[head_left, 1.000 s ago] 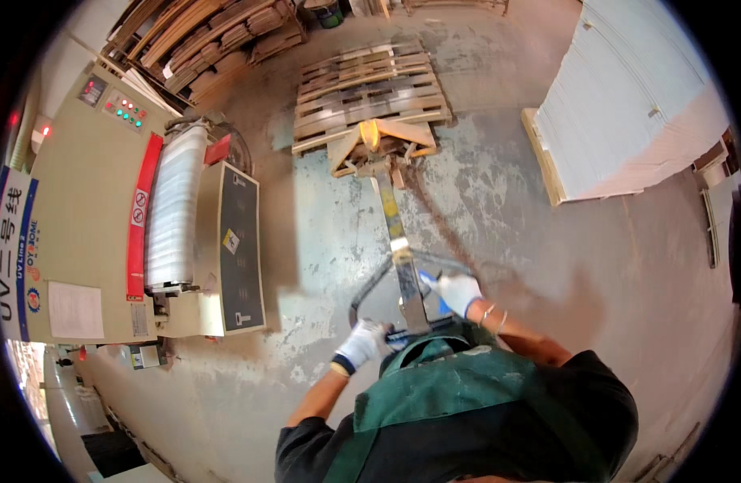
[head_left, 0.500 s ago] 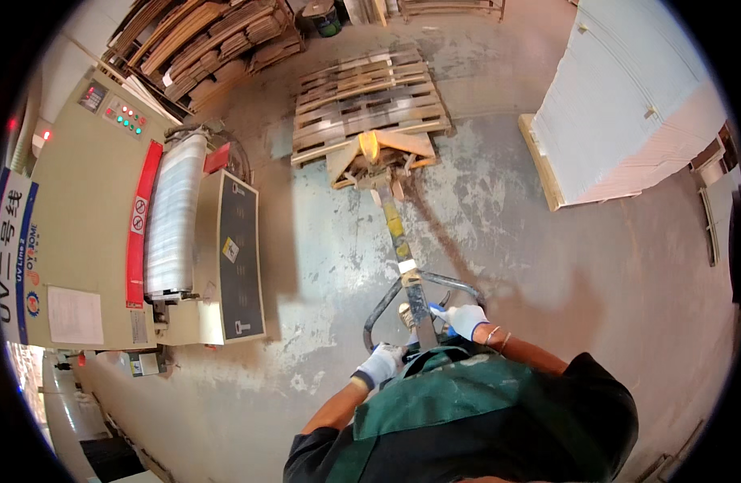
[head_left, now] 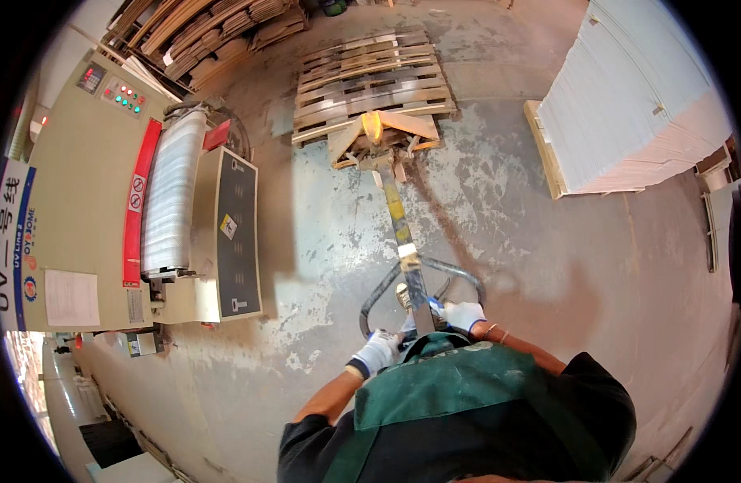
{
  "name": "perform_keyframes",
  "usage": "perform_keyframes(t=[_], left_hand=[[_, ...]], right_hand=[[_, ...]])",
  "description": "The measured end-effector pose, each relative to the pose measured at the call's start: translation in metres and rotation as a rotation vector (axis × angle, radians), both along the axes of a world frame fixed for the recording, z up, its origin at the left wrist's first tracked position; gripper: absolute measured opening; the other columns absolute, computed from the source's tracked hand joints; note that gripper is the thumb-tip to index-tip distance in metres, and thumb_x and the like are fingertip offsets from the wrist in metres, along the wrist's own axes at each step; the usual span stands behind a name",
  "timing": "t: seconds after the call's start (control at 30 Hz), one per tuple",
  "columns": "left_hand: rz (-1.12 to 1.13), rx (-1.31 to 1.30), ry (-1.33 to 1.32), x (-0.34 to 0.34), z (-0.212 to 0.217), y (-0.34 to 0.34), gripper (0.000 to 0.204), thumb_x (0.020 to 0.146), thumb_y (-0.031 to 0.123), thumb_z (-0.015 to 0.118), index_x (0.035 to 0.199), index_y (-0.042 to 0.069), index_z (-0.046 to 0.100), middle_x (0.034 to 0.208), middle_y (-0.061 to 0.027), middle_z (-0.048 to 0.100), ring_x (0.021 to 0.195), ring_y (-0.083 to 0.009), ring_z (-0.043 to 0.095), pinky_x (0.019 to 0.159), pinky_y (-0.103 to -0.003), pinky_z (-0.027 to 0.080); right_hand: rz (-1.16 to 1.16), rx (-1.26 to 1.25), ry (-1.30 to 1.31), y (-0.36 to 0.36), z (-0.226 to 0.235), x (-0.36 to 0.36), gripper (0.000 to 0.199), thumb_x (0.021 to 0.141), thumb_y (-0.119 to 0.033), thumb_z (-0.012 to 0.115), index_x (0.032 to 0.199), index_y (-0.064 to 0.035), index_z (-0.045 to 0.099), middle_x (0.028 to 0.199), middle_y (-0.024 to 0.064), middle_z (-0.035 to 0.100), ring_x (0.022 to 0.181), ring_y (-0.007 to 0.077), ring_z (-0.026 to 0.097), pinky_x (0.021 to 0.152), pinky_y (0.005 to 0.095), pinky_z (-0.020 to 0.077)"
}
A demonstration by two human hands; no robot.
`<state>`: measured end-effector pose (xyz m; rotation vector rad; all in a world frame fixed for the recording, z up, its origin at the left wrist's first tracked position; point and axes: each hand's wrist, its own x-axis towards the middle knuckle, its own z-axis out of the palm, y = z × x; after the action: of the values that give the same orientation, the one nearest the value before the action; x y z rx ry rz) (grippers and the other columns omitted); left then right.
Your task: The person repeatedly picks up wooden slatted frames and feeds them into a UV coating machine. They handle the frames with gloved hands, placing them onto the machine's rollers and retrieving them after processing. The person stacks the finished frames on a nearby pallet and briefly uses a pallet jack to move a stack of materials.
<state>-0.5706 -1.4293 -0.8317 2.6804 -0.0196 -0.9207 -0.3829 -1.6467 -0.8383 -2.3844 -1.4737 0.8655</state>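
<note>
The pallet jack (head_left: 396,211) rolls closer under the wooden pallet (head_left: 373,84); left hand (head_left: 378,351) and right hand (head_left: 465,315) clench its handle loop (head_left: 419,270).

The scene is evenly and brightly lit, with warm daylight tone. Soft shadows are cast on the concrete floor (head_left: 330,241) beside the machine (head_left: 89,201) and along the pallet jack handle (head_left: 403,233). Straight edges are bent toward the dark circular rim. The white sheet stack (head_left: 636,97) is slightly overexposed. Focus is sharp centrally, softer at the edges.
</note>
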Motion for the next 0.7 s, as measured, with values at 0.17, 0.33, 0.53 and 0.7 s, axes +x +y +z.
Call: perform_keyframes(t=[0.17, 0.33, 0.53, 0.7], left_hand=[[0.000, 0.087, -0.169, 0.025, 0.096, 0.009, 0.043, 0.078, 0.045, 0.072, 0.096, 0.006, 0.068, 0.083, -0.0189, 0.071, 0.085, -0.0367, 0.070, 0.086, -0.045, 0.052], [0.048, 0.206, -0.618, 0.086, 0.233, 0.030, 0.029, 0.080, 0.034, 0.075, 0.089, 0.010, 0.063, 0.082, -0.0147, 0.064, 0.086, -0.0354, 0.063, 0.087, -0.047, 0.045], [-0.043, 0.087, -0.059, 0.009, 0.084, -0.010, 0.030, 0.084, 0.036, 0.066, 0.100, 0.011, 0.069, 0.095, -0.0120, 0.073, 0.091, -0.0311, 0.070, 0.093, -0.049, 0.047], [-0.048, 0.135, 0.087, -0.005, 0.041, -0.020, 0.038, 0.079, 0.039, 0.067, 0.104, 0.010, 0.069, 0.095, -0.0146, 0.073, 0.091, -0.0342, 0.070, 0.084, -0.047, 0.048]], right_hand=[[-0.091, 0.208, -0.316, 0.020, 0.075, 0.032, 0.055, 0.093, -0.017, 0.058, 0.146, -0.0291, 0.048, 0.087, 0.0130, 0.067, 0.069, 0.0313, 0.069, 0.060, 0.0440, 0.0565], [-0.169, 0.482, -0.361, 0.052, 0.197, 0.099, 0.052, 0.094, -0.013, 0.055, 0.144, -0.0224, 0.048, 0.089, 0.0133, 0.068, 0.070, 0.0307, 0.069, 0.058, 0.0450, 0.0564], [-0.059, 0.201, -0.227, -0.002, 0.062, 0.011, 0.060, 0.098, -0.016, 0.047, 0.154, -0.0368, 0.036, 0.084, 0.0151, 0.068, 0.068, 0.0310, 0.070, 0.056, 0.0477, 0.0555], [-0.058, 0.164, -0.401, -0.004, 0.028, 0.006, 0.062, 0.096, -0.017, 0.050, 0.154, -0.0365, 0.038, 0.087, 0.0131, 0.068, 0.066, 0.0295, 0.069, 0.053, 0.0446, 0.0554]])
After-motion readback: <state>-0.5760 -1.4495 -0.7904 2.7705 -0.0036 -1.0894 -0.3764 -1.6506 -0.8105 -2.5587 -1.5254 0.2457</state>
